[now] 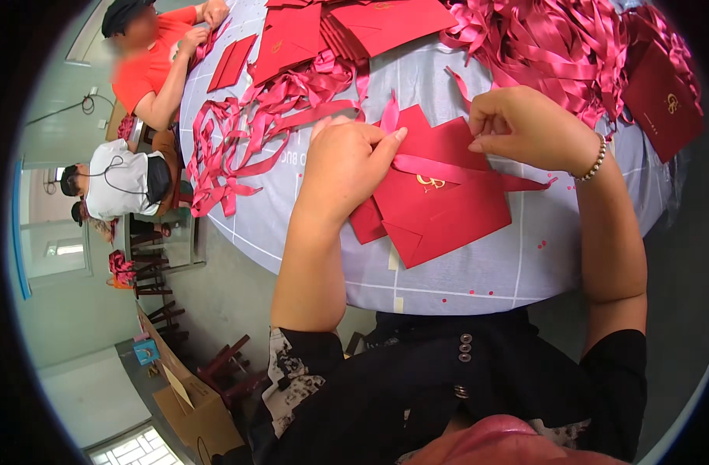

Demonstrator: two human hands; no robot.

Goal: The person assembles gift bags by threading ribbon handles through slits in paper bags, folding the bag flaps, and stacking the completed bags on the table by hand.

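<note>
Two overlapping red card envelopes lie before me; the upper envelope (447,221) carries a gold emblem. A pink ribbon (455,169) runs across it, its pointed tail stretching off the right edge. My left hand (343,159) is at the envelopes' left side, thumb and forefinger closed on a ribbon whose end (390,112) stands up beside the thumb tip. Over the upper right corner, my right hand (529,128) has curled fingers and the thumb pinched in; what it holds, if anything, is hidden. A beaded bracelet circles that wrist.
Loose pink ribbons (238,147) spread at left, and a large ribbon heap (556,46) lies at far right. Stacked red envelopes (292,43) stand at the back; another envelope (660,105) lies at right. A person in orange (157,74) works at the table's far left.
</note>
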